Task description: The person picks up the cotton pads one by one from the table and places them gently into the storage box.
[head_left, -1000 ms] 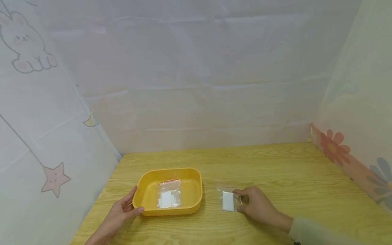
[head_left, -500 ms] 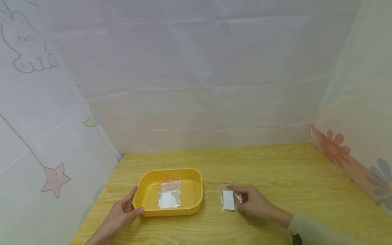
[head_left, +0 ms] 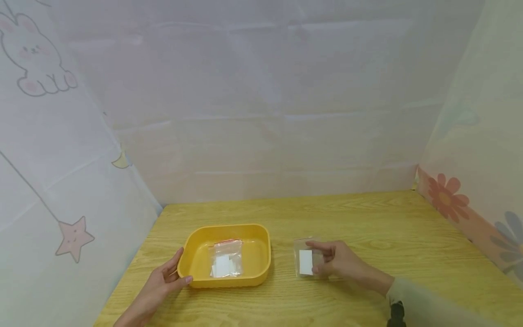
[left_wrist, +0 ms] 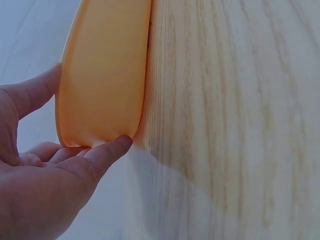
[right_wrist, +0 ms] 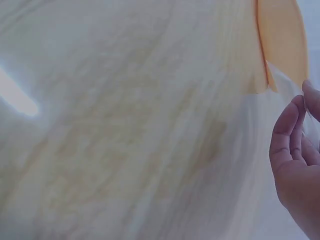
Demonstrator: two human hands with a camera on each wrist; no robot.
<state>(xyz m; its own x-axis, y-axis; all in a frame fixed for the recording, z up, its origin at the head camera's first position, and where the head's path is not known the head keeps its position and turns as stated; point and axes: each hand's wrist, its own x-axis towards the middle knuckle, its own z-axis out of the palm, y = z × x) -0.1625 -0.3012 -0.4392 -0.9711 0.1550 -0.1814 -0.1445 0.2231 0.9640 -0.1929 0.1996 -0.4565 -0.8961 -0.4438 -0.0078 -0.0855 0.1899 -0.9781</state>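
Observation:
A yellow plastic tub [head_left: 229, 283] stands on the wooden table. Inside it lies a clear red-edged zip bag [head_left: 227, 260] with white pieces in it. My left hand [head_left: 158, 285] holds the tub's left end, thumb at the front rim and fingers along the side; the left wrist view shows a fingertip low on the wall. Right of the tub, my right hand [head_left: 341, 264] pinches another zip bag [head_left: 305, 262] with a white rectangle inside, by its right side between thumb and fingers. In the right wrist view part of this clear bag [right_wrist: 284, 80] overlaps the tub.
The wood-grain table [head_left: 367, 222] reaches back to a pale creased sheet [head_left: 265, 113]. Printed sheets with a star [head_left: 74, 238] at left and a flower [head_left: 445, 197] at right flank it. A narrow strip of table separates the tub from the held bag.
My right hand has raised the zip bag a little from the table, and its red edge now sits higher. The left hand and the tub have stayed in place.

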